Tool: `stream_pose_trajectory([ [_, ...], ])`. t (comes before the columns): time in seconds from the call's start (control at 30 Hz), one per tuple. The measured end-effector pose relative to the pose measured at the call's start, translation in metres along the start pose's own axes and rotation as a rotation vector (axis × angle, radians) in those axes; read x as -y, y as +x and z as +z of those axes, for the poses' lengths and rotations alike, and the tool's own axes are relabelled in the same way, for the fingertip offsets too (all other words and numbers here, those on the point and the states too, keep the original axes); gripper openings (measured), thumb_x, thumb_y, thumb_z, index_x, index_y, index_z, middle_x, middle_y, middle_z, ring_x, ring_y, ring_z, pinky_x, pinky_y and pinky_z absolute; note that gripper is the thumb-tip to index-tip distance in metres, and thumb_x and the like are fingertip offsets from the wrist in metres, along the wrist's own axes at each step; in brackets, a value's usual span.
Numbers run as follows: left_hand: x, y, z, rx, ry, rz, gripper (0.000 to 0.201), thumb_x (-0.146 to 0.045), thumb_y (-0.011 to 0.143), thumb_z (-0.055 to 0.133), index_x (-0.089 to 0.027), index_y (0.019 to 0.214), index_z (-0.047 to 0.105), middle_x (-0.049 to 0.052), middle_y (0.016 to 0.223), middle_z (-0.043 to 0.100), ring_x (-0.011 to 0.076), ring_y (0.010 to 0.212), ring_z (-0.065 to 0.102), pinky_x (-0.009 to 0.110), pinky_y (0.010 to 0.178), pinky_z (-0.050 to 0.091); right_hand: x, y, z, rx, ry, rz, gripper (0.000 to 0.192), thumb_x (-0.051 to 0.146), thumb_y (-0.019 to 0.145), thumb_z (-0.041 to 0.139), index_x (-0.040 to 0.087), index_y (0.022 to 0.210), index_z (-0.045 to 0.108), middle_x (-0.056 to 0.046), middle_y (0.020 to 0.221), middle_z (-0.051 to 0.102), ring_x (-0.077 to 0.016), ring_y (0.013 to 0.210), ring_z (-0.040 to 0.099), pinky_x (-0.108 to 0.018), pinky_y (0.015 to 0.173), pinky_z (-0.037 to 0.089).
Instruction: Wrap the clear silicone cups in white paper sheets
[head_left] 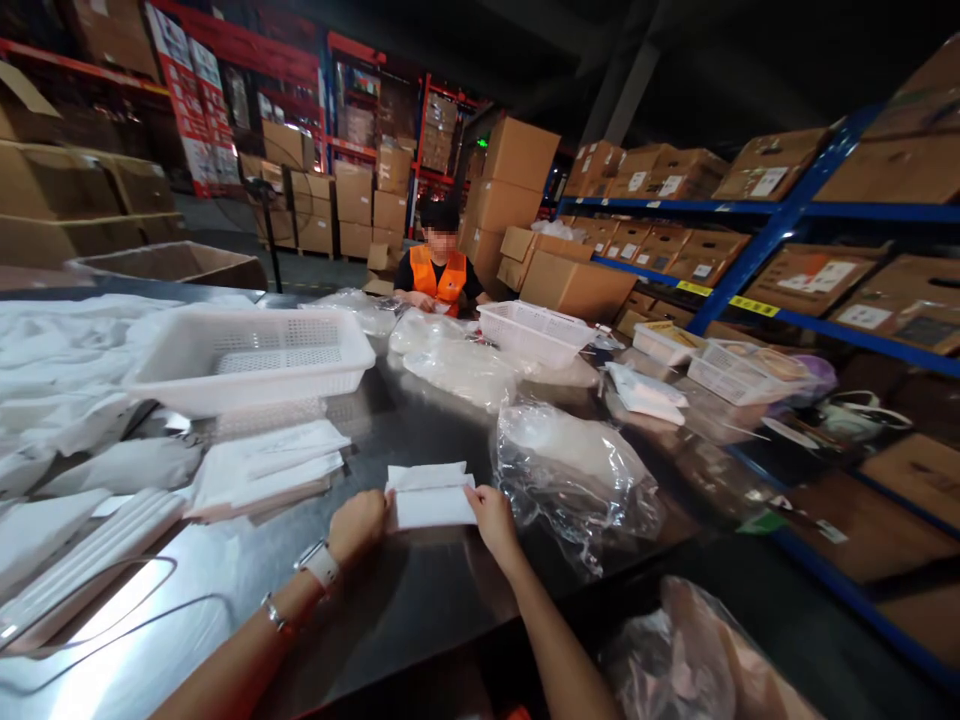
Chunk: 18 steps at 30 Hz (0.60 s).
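Observation:
A folded white packet [432, 506], paper or thin plastic, is held flat just over the metal table, its far edge showing a raised flap. My left hand [361, 527] pinches its left side; a white watch and a bracelet circle that wrist. On the opposite side, my right hand [492, 512] grips the packet's right edge between thumb and fingers. Left of my hands lies a stack of flat white bags [266, 465]. Close by on the right is a clear plastic bag [574, 465] with pale contents that I cannot make out.
A large white basket [255, 390] stands at the back left beside piled white bags [60, 360]. A heat-sealer-like white bar [90, 560] with a cable lies at left. Across the table sits a person in an orange vest [437, 277]. Another basket [536, 335] stands right of them.

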<state>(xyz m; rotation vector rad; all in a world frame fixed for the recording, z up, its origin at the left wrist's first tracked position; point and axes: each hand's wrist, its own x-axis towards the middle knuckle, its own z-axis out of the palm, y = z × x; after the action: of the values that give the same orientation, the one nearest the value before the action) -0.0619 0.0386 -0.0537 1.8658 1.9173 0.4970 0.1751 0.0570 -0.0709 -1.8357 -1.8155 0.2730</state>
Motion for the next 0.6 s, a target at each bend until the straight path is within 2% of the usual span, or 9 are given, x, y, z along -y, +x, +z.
stream_pose_trajectory([
  [0.07,-0.008,-0.004,-0.012,-0.023,0.090,0.028,0.035,-0.027,0.093,0.039,-0.008,0.080,0.066,0.022,0.080,0.069,0.0340,0.081,0.068,0.043,0.072,0.050,0.004,0.000,-0.008,0.022,-0.059,0.020,0.034,0.039,0.089,0.053,0.017,0.066,0.065,-0.004,0.061,0.065,-0.0166,0.058,0.058,-0.025,0.055,0.037],
  [0.13,-0.021,-0.005,-0.019,-0.075,0.130,0.082,0.034,-0.019,0.093,0.033,-0.008,0.096,0.065,0.022,0.090,0.069,0.0333,0.091,0.067,0.046,0.079,0.049,0.014,-0.001,-0.016,0.006,-0.122,0.052,0.020,0.033,0.087,0.059,0.015,0.089,0.069,-0.008,0.075,0.070,-0.0223,0.071,0.064,-0.029,0.063,0.044],
  [0.2,-0.036,-0.003,-0.017,-0.118,0.142,0.190,0.037,-0.016,0.094,0.029,-0.013,0.112,0.061,0.020,0.115,0.065,0.0296,0.114,0.059,0.047,0.095,0.043,0.029,-0.003,-0.021,-0.036,-0.225,-0.022,0.038,0.025,0.085,0.062,0.015,0.121,0.060,-0.014,0.103,0.069,-0.0287,0.097,0.063,-0.037,0.081,0.047],
  [0.27,-0.046,0.002,-0.005,-0.116,0.004,0.329,0.035,-0.016,0.092,0.035,-0.017,0.116,0.060,0.014,0.138,0.053,0.0253,0.135,0.039,0.047,0.112,0.027,0.046,-0.004,-0.019,-0.005,-0.317,-0.246,0.052,0.017,0.087,0.058,0.017,0.137,0.046,-0.016,0.131,0.057,-0.0292,0.125,0.048,-0.045,0.104,0.036],
  [0.33,-0.047,0.008,0.014,-0.086,-0.235,0.395,0.035,-0.013,0.087,0.043,-0.017,0.115,0.062,0.013,0.144,0.047,0.0259,0.141,0.028,0.050,0.117,0.011,0.057,-0.003,-0.010,0.138,-0.259,-0.421,0.049,0.011,0.090,0.049,0.017,0.139,0.045,-0.013,0.144,0.046,-0.0246,0.138,0.033,-0.047,0.116,0.018],
  [0.4,-0.040,0.014,0.031,-0.073,-0.457,0.351,0.039,-0.011,0.081,0.047,-0.013,0.118,0.060,0.018,0.143,0.046,0.0305,0.141,0.027,0.056,0.116,0.006,0.059,0.004,0.002,0.273,-0.011,-0.347,0.048,0.011,0.088,0.049,0.013,0.136,0.049,-0.015,0.148,0.039,-0.0245,0.142,0.025,-0.048,0.118,0.007],
  [0.47,-0.030,0.021,0.042,-0.084,-0.593,0.253,0.045,-0.016,0.079,0.049,-0.009,0.123,0.055,0.021,0.145,0.043,0.0331,0.143,0.022,0.059,0.115,0.009,0.053,0.014,0.014,0.301,0.255,-0.144,0.057,0.015,0.082,0.059,0.007,0.137,0.046,-0.020,0.150,0.032,-0.0291,0.143,0.020,-0.050,0.117,0.006],
  [0.53,-0.023,0.025,0.046,-0.083,-0.773,0.138,0.049,-0.022,0.080,0.050,-0.010,0.128,0.050,0.020,0.146,0.041,0.0320,0.144,0.018,0.056,0.115,0.015,0.043,0.024,0.022,0.278,0.434,0.006,0.066,0.021,0.080,0.062,0.005,0.140,0.041,-0.022,0.151,0.029,-0.0321,0.143,0.018,-0.051,0.116,0.011],
  [0.6,-0.022,0.025,0.044,-0.024,-0.983,0.015,0.050,-0.027,0.082,0.049,-0.013,0.130,0.047,0.017,0.140,0.049,0.0299,0.139,0.031,0.049,0.112,0.030,0.035,0.030,0.025,0.285,0.585,0.079,0.061,0.029,0.087,0.053,0.008,0.143,0.038,-0.020,0.149,0.035,-0.0305,0.140,0.029,-0.050,0.114,0.021],
])
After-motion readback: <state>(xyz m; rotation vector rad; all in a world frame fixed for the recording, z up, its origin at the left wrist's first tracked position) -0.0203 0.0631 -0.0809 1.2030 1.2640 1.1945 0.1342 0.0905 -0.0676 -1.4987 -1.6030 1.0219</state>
